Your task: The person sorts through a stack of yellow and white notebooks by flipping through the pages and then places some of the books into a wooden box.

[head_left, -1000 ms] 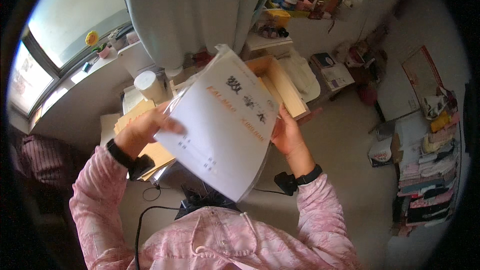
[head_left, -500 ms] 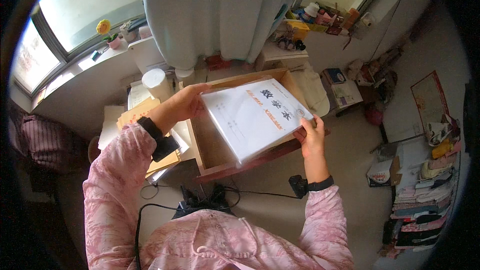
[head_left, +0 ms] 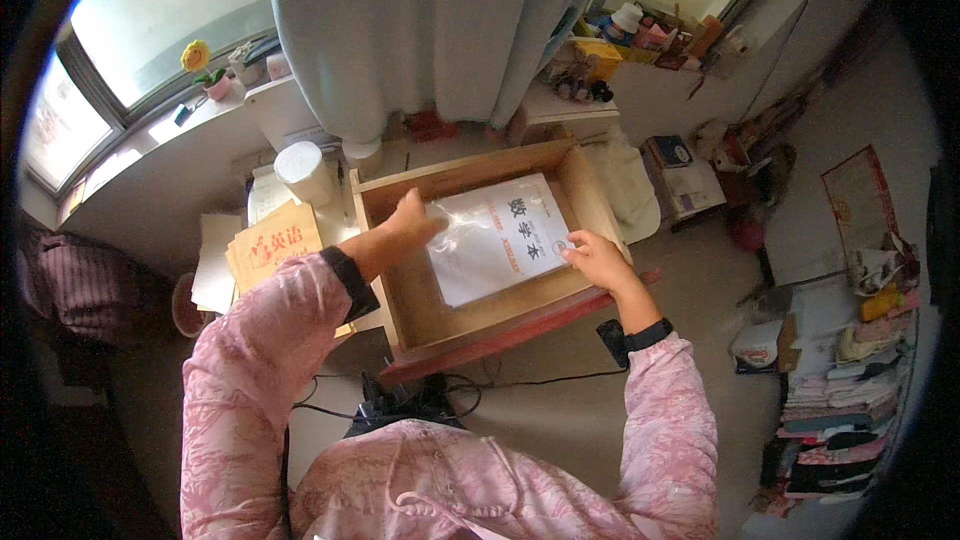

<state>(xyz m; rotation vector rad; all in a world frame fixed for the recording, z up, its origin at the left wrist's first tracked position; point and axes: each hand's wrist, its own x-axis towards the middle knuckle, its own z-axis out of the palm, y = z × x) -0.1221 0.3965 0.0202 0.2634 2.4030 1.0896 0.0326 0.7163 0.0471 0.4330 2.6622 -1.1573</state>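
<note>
A stack of white exercise books [head_left: 490, 250] in clear glossy wrap, with dark and orange print, lies in a wooden drawer [head_left: 415, 325] that is pulled out in front of me. My left hand [head_left: 405, 225] is over the drawer's left side, by the stack's left edge, with its fingers apart and nothing in them. At the stack's right edge, my right hand [head_left: 602, 262] pinches the books near the corner. The fingertips under that edge are hidden.
Left of the drawer are brown paper booklets [head_left: 275, 245], white papers [head_left: 212, 265] and a white cylindrical container [head_left: 304, 172]. A grey curtain [head_left: 400, 30] hangs behind. Folded clothes [head_left: 840, 410] are piled at far right. Black cables [head_left: 470, 385] lie below the drawer.
The stack of exercise books has gone down from above the drawer into it. My left hand has come off its left edge; my right hand has lowered with it.
</note>
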